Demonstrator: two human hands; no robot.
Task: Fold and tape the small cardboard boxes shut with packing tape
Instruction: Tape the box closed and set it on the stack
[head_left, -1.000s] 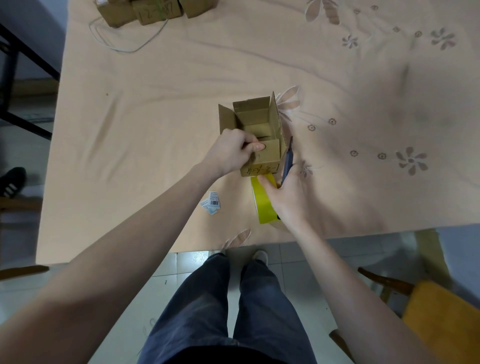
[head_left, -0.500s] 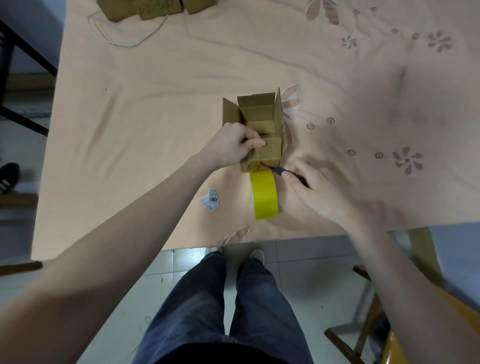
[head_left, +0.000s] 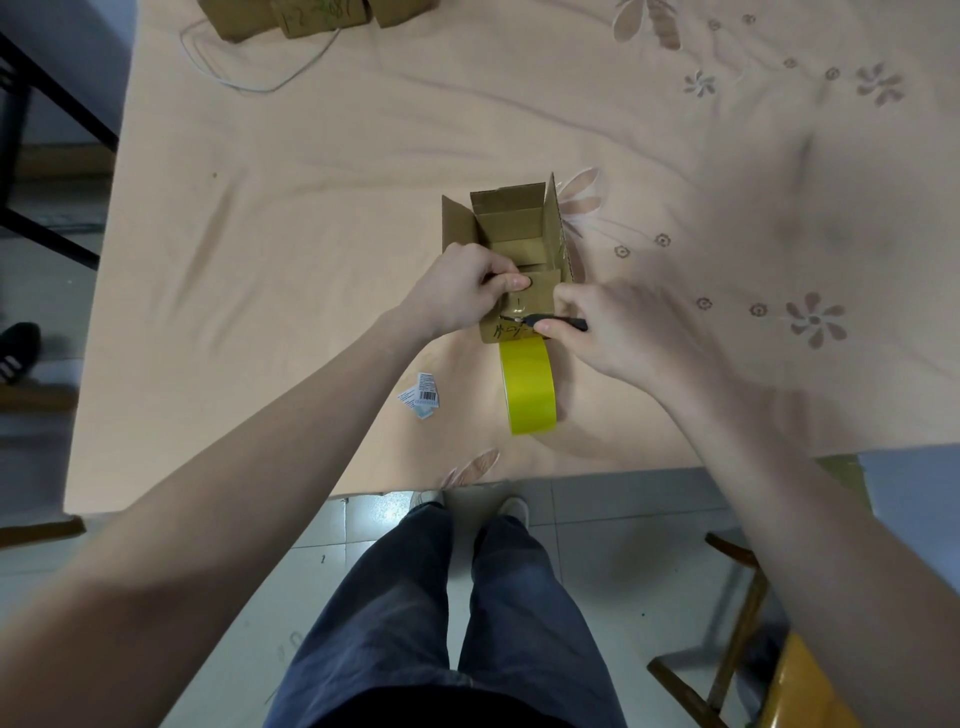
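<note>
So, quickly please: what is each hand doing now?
Left hand: grips the near wall of the box, thumb pressing on the front.
Right hand: pinches a dark tool against the box front.

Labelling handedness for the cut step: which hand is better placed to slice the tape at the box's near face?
Right. The right hand already pinches the dark cutter, its tip at the box's near face just above the yellow tape roll. The left hand grips the box, steadying it.
</note>
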